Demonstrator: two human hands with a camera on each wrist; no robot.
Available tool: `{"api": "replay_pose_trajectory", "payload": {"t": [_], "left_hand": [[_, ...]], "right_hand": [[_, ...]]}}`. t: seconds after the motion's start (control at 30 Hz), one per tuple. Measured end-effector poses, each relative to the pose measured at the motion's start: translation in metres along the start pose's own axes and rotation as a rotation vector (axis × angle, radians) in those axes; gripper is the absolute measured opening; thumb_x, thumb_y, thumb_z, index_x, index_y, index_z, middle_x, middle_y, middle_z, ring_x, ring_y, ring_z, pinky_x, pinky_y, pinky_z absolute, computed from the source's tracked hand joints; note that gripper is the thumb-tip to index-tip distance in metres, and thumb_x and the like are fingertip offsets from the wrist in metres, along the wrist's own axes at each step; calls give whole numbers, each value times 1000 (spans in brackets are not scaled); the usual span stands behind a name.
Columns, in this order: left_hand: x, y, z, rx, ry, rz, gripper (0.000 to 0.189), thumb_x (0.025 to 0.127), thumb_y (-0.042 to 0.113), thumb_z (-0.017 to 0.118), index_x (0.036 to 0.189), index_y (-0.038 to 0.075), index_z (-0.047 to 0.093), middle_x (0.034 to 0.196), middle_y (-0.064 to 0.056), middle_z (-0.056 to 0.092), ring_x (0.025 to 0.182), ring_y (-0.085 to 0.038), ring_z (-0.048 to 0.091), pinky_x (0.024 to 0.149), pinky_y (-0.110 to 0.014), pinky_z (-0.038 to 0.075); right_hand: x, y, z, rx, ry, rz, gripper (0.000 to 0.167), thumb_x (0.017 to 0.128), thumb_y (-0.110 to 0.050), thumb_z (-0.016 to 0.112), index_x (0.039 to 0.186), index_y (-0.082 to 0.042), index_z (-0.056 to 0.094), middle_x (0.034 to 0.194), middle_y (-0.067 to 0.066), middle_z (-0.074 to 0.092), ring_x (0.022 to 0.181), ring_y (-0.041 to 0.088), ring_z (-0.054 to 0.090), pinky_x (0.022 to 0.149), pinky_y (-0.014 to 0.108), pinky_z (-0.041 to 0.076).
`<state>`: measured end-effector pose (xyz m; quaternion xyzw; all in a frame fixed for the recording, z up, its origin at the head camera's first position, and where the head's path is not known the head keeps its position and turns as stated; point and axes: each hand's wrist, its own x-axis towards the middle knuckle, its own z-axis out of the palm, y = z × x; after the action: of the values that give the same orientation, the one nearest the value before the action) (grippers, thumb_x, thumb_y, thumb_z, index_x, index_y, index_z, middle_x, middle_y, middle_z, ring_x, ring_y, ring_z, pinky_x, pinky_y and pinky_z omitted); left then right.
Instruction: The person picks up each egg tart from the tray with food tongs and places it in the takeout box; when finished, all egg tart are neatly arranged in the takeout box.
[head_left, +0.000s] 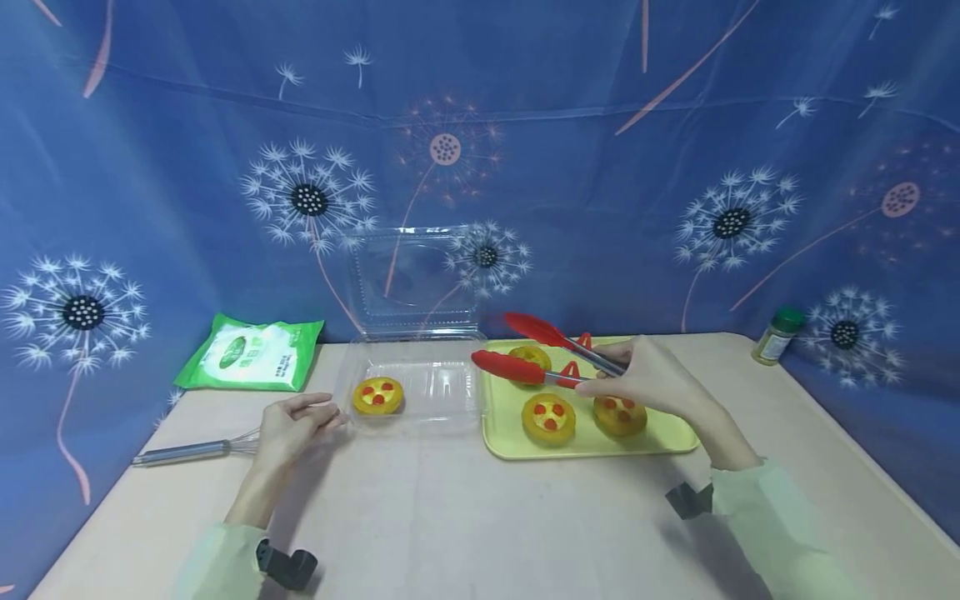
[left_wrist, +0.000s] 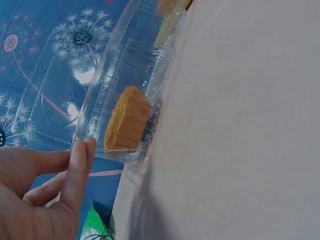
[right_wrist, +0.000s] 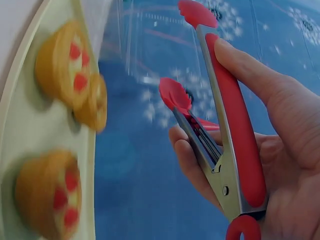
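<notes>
Backdrop: blue fabric printed with white dandelions [head_left: 570, 208], behind a pale worktop [head_left: 450, 517].

Item: clear hinged plastic container [head_left: 435, 383], lid raised against the fabric; one round golden tart with red dots [head_left: 378, 397] in its left end.

Item: pale yellow rectangular tray [head_left: 675, 435], right of the container, just beside it. Contents: three similar tarts, at near left [head_left: 549, 419], near right [head_left: 619, 417] and back left [head_left: 532, 354].

Item: steel tongs with red scalloped heads and grips [head_left: 510, 367], above the tray's left part; heads apart, no tart between them.

Left hand [head_left: 288, 429]: thumb and fingers pinching the container's left edge.

Right hand [head_left: 660, 379]: thumb on one tong arm, fingers curled round the other.

Also present: green-and-white packet [head_left: 251, 357]; grey-handled wire whisk [head_left: 183, 452]; green-capped jar [head_left: 780, 336].

Risks, as judged: too hard a squeeze could crush a tart's crust; too light, it could slip out. Tugging the thin container could shift it or drop its lid. A low tong swing could knock neighbouring tarts.
</notes>
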<state>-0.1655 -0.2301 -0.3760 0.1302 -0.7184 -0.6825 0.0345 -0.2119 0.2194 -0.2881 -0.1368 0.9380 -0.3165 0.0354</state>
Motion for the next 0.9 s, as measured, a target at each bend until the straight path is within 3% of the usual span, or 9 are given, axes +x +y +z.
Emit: {"api": "replay_pose_trajectory", "payload": {"t": [0.1,0.3,0.33,0.5,0.53,0.6,0.63,0.77,0.9], "left_hand": [[-1,0,-2,25,5,4,43,95,0,57,132,-19,44,80,1,72,69,-3,70,76,-23,62],[-1,1,-3,22,-2,-11,45,96,0,57,133,-18,42,79,3,71,70,-4,70,76,-22,62],[0,1,-3,24,-2,-11,44,96,0,57,133,-18,43,78,3,71,69,-3,69,76,-22,62],[1,2,-2,39,-7,-1,44,96,0,57,133,-18,43,78,3,71,69,-3,69,77,-23,62],[1,2,-2,41,-8,1,44,96,0,57,133,-19,43,79,3,71,69,-3,69,77,-24,62],[2,3,-2,44,-11,6,44,96,0,57,133,-19,43,79,2,71,69,-3,69,77,-24,62],[2,3,-1,44,-11,10,44,96,0,57,133,-19,43,79,1,71,69,-3,69,77,-24,62],[1,2,-1,27,-9,12,44,95,-1,57,132,-20,43,80,0,72,69,-3,69,77,-24,62],[1,2,-2,16,-7,1,45,95,-1,57,133,-20,42,81,-1,72,69,-4,70,76,-24,62]], "right_hand": [[-8,15,-10,-31,26,-2,79,71,-52,83,129,-3,63,54,-6,31,45,11,26,38,26,25],[-23,44,-27,-111,27,37,80,74,-54,80,130,1,61,65,-2,57,68,16,49,48,25,38],[-26,49,-30,-122,27,38,80,75,-54,80,130,1,61,73,2,64,73,16,51,49,25,39],[-39,72,-45,-181,26,54,80,74,-52,81,128,3,61,76,12,69,58,9,44,42,23,36],[-41,77,-47,-196,24,58,80,74,-52,81,128,3,62,76,10,69,52,8,38,40,24,33],[-45,84,-52,-223,13,47,79,73,-51,82,126,5,62,79,9,71,53,6,40,41,23,34],[-47,87,-53,-223,7,42,78,73,-50,83,125,5,63,73,6,69,49,7,35,40,23,32],[-53,93,-57,-236,-15,-9,70,71,-43,86,118,7,67,66,-1,66,50,5,41,41,20,35],[-58,97,-59,-217,-44,-13,69,71,-39,86,118,7,67,58,-6,58,45,3,33,39,19,31]]}}
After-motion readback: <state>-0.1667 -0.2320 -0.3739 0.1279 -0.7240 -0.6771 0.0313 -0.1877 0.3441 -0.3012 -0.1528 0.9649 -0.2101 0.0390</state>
